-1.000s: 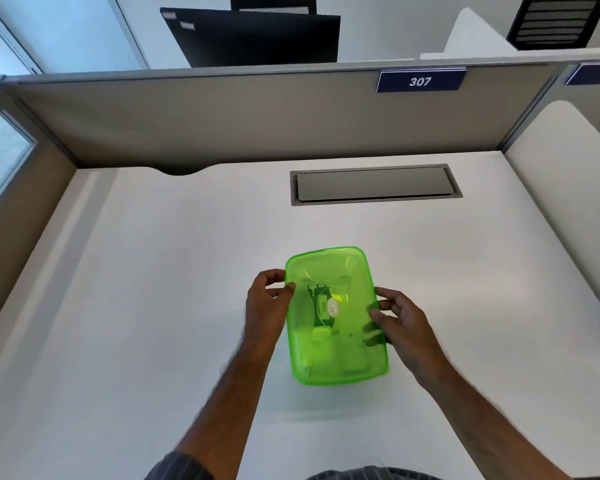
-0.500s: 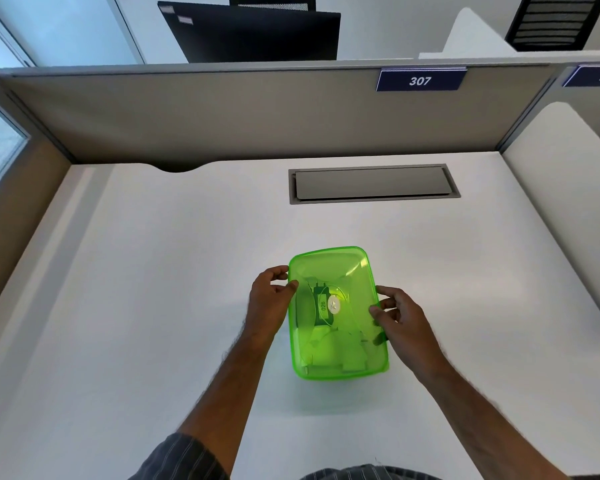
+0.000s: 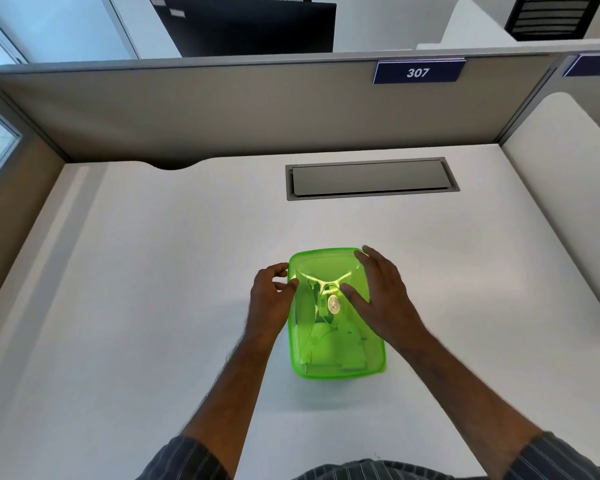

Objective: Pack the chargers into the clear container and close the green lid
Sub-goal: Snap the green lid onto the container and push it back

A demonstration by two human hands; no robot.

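1. White and wide, our desk (image 3: 153, 271) sits in a booth with a grey wall (image 3: 222, 109) at the far side and a grey flap (image 3: 371, 178) set into the top.
2. Near the middle stands our box (image 3: 329, 370), with the green lid (image 3: 326, 265) lying on top of it.
3. Through the lid we see the chargers (image 3: 329, 351) inside, white blocks and a dark one.
4. Our left hand (image 3: 269, 299) is at the left edge of the lid, fingers curled and pinching the rim.
5. Our right hand (image 3: 381, 292) lies flat on the far right part of the lid, fingers straight and a little spread.
6. We think the lid is on but may not be snapped all round.
7. To do it well, we should hold the box steady and push down on each corner in turn, not just the middle.
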